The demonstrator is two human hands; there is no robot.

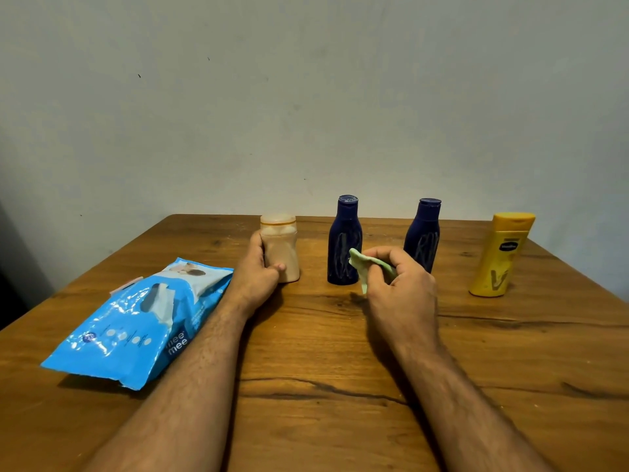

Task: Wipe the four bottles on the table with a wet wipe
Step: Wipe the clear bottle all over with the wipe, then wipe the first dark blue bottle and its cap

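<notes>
Four bottles stand in a row across the far part of the wooden table (323,352). Leftmost is a short peach bottle (282,248), upright on the table, with my left hand (257,270) curled round its lower left side. A dark blue bottle (343,240) stands to its right, a second dark blue bottle (423,235) further right, and a yellow bottle (498,255) at the far right. My right hand (401,284) pinches a crumpled pale green wet wipe (366,267) in front of the gap between the two blue bottles.
A blue wet wipe pack (136,321) lies on the table at the left, its flap open, right beside my left forearm. The table's back edge meets a plain wall just behind the bottles.
</notes>
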